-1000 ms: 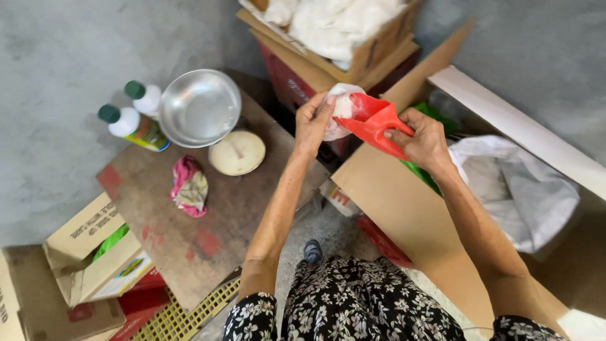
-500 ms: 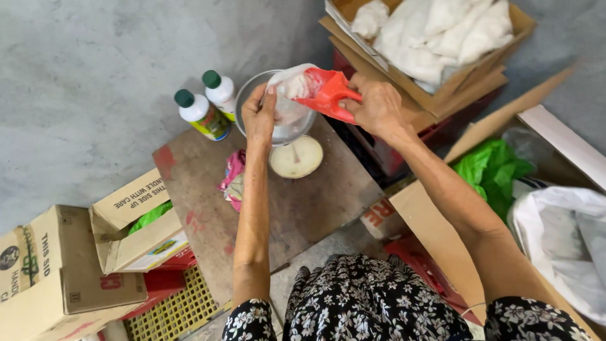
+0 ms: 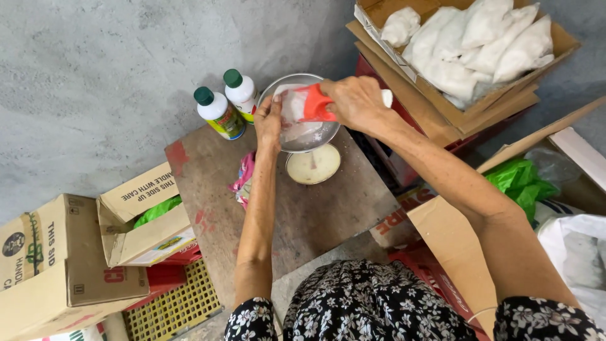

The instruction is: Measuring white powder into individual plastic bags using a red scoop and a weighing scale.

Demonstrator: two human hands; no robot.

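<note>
Two white bottles point(image 3: 228, 103) with green caps and yellow-green labels stand side by side at the far left corner of the worn wooden surface point(image 3: 297, 208), against the grey wall. To the left, on the floor, sit two brown cardboard boxes: a closed one point(image 3: 57, 259) with dark print and an open one point(image 3: 142, 218) showing something green inside, both over a yellow plastic crate point(image 3: 173, 306). At upper right, an open cardboard box point(image 3: 454, 107) holds white filled bags point(image 3: 470, 41), stacked on flattened cardboard; a green plastic bag point(image 3: 521, 180) lies lower right. Over the metal bowl point(image 3: 303, 136), which stands at the far edge of the surface, both hands hold a red-and-white plastic pouch point(image 3: 303, 107). The left hand point(image 3: 269, 121) pinches the pouch's white end, its fingers pressed together on the film. The right hand point(image 3: 355, 101) closes around the red end, fingers curled tight on it. Just near the bowl lies a round cream-coloured lid point(image 3: 314, 165), and a pink crumpled cloth point(image 3: 243, 180) rests beside the left wrist.
</note>
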